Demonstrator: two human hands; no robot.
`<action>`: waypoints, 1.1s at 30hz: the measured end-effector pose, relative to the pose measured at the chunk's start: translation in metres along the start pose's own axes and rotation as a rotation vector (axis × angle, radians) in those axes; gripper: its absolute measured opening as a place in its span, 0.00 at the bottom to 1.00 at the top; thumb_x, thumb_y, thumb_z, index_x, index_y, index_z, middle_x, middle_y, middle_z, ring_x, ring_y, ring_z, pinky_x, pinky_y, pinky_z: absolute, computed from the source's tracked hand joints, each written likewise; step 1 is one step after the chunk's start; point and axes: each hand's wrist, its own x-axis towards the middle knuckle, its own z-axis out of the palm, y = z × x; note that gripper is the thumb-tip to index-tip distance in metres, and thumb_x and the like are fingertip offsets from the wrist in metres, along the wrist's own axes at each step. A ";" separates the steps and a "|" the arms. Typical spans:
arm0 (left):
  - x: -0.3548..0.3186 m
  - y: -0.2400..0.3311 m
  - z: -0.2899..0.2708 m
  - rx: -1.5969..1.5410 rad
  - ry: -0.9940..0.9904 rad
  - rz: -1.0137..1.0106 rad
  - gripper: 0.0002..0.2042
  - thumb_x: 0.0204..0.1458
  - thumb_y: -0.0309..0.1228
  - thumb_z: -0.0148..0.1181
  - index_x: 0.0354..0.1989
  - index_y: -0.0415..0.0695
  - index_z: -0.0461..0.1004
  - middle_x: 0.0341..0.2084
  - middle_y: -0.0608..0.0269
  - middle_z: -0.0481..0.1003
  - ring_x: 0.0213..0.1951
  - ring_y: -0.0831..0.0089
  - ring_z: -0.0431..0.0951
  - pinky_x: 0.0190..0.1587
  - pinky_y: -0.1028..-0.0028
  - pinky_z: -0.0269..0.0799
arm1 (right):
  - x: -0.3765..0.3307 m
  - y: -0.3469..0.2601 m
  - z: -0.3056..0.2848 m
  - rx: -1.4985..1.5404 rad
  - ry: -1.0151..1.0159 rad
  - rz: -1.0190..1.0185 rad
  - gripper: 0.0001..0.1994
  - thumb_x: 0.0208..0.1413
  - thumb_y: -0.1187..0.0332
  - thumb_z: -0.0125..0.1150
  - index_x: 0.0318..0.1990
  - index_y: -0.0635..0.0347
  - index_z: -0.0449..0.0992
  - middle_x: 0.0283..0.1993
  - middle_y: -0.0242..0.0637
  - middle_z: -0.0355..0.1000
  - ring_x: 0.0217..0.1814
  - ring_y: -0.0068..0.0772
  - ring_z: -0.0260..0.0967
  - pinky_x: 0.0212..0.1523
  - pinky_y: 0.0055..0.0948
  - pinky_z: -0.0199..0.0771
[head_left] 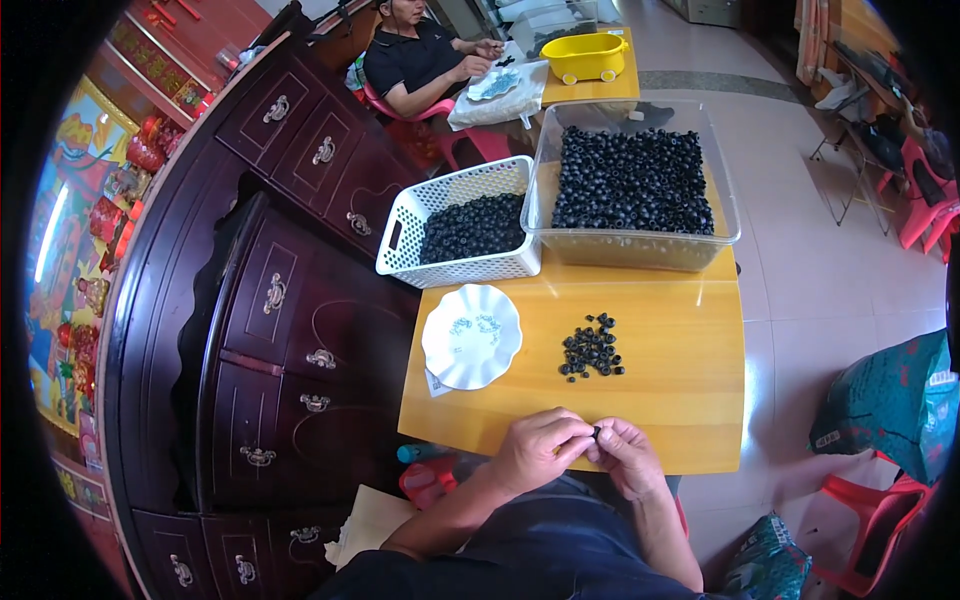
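Observation:
Close together at the table's near edge, both my hands work on one small black ring-like part (597,433). My right hand (630,458) pinches it between thumb and fingers. My left hand (545,445) is closed with its fingertips against the same part; whether it also grips something tiny is hidden. Just beyond my hands lies a loose pile of small black hollow parts (592,350) on the yellow wooden table (480,410). To the left of the pile sits a white scalloped plate (450,365) with small clear, pale bluish pieces on it.
At the table's far end stand a clear plastic bin (640,248) full of black parts and a white perforated basket (470,270) holding more. A dark wooden cabinet (290,400) borders the left. Beyond, a person (415,60) sits near a yellow tub (585,58). Green sacks (890,410) stand right.

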 end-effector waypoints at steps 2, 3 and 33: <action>0.000 0.001 0.001 0.003 -0.011 -0.021 0.08 0.46 0.18 0.69 0.33 0.39 0.77 0.27 0.58 0.78 0.28 0.65 0.80 0.29 0.71 0.74 | 0.000 0.000 0.000 -0.008 0.011 0.003 0.11 0.62 0.61 0.62 0.40 0.60 0.77 0.31 0.30 0.75 0.31 0.20 0.68 0.35 0.20 0.68; 0.000 0.001 0.001 0.007 -0.022 -0.042 0.08 0.46 0.18 0.69 0.32 0.39 0.77 0.27 0.58 0.78 0.28 0.65 0.80 0.30 0.71 0.74 | 0.000 0.000 0.000 -0.015 0.023 0.007 0.10 0.62 0.61 0.62 0.40 0.60 0.77 0.31 0.30 0.75 0.31 0.20 0.68 0.34 0.20 0.68; 0.005 0.003 0.000 0.022 -0.071 0.015 0.08 0.42 0.18 0.71 0.30 0.40 0.78 0.26 0.59 0.79 0.28 0.66 0.81 0.30 0.71 0.74 | -0.001 -0.001 -0.009 -0.079 -0.010 0.019 0.09 0.63 0.62 0.61 0.39 0.57 0.78 0.32 0.27 0.75 0.32 0.15 0.68 0.34 0.16 0.66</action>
